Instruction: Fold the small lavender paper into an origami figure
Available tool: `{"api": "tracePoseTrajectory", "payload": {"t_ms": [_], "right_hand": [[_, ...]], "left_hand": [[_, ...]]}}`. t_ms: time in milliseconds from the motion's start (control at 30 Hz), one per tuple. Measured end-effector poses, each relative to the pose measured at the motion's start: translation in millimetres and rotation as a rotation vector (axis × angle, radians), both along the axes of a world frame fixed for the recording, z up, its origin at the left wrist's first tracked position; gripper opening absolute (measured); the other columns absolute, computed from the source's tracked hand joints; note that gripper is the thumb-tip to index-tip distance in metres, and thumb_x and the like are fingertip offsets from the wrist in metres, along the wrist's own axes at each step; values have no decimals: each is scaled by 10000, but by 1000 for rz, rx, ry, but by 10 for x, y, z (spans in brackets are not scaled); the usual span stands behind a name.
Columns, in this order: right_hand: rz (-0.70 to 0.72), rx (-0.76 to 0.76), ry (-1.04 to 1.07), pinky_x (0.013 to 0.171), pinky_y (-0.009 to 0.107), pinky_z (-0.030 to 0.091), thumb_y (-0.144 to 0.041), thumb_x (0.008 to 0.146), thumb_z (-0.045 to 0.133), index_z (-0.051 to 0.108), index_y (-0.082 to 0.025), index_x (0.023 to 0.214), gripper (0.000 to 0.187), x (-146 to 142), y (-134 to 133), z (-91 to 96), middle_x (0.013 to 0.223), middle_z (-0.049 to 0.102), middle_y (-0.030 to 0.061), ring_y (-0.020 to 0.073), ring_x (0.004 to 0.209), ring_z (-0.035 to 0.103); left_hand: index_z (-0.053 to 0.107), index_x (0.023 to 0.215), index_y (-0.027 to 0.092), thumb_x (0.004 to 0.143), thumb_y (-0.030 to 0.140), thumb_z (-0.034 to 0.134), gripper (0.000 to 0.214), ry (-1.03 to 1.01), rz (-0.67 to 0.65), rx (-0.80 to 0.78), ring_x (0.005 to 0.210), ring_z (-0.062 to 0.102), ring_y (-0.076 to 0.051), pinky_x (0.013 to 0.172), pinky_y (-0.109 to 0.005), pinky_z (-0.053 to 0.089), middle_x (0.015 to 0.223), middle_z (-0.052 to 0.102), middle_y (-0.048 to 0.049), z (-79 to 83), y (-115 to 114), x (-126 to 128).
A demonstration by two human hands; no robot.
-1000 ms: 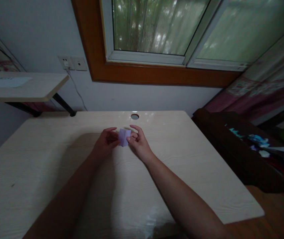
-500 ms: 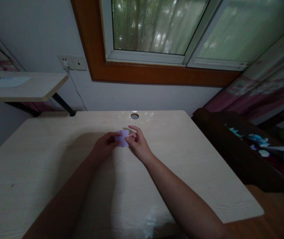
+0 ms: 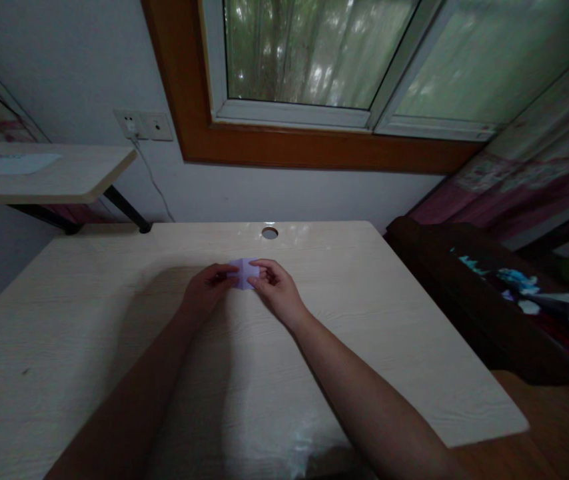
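A small purple piece of folded paper (image 3: pixel 244 274) is held between my two hands, above the far middle part of the pale wooden desk (image 3: pixel 364 347). A crease runs down its middle. My left hand (image 3: pixel 208 287) grips its left side, with thumb in front and fingers along the edge. On the right side, my right hand (image 3: pixel 275 285) pinches it, index finger at the top and thumb lower down. The other fingers of the right hand curl behind, partly hidden.
A round cable hole (image 3: pixel 270 233) lies near the desk's back edge. At left, a raised shelf (image 3: pixel 89 175) on black legs carries a paper sheet (image 3: pixel 12 164). A cable (image 3: pixel 152 175) runs from the wall socket (image 3: pixel 129 124). Dark furniture (image 3: pixel 444 280) with several items stands at right.
My right index finger, raised before, has come down onto the paper's top right edge. The paper has shifted slightly up and left, and its middle crease shows more clearly.
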State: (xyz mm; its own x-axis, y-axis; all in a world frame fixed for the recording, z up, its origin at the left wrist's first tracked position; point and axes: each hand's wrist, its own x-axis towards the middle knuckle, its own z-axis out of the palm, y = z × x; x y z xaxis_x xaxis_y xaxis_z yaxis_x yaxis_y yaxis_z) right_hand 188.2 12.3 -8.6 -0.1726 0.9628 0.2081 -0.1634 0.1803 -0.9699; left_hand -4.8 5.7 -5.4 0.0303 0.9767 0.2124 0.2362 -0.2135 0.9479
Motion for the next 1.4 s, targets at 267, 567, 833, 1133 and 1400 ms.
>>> {"api": "tracePoseTrajectory", "payload": {"t_ms": [267,567,833,1133,1400], "right_hand": [[-135,126,-229,727,310,482,-349,770,753,732,-267,1045,288,20,-30,-16,858,675,20,169,742,581],[-173,285,-359,722,316,475,-345,842,717,765,-283,977,157,59,-53,54,850,675,35,178,771,609],[-260,381,-331,789,327,530,-254,818,744,782,-287,892,89,25,-41,7,946,617,46,178,888,622],[-171,451,-436,794,314,541,-263,877,683,757,-261,934,93,36,-67,54,901,700,45,172,857,661],[-166,476,-528,797,298,530,-274,907,645,743,-239,953,114,54,-80,53,915,708,55,171,863,658]], "left_hand": [[739,919,229,747,406,753,248,37,25,24,812,678,-179,786,-298,538,887,737,-31,-24,-11,-2],[740,881,228,729,396,770,228,-4,33,10,816,685,-183,804,-308,546,882,744,-26,-46,9,-6],[728,845,207,710,367,776,215,-15,43,-36,786,682,-178,784,-300,551,830,743,-11,56,-34,34],[724,849,213,725,404,770,233,2,5,3,787,678,-182,784,-317,555,833,736,-17,10,-10,20],[737,826,220,811,342,728,124,170,37,367,893,634,-166,771,-306,566,990,626,-50,-41,44,9]]}}
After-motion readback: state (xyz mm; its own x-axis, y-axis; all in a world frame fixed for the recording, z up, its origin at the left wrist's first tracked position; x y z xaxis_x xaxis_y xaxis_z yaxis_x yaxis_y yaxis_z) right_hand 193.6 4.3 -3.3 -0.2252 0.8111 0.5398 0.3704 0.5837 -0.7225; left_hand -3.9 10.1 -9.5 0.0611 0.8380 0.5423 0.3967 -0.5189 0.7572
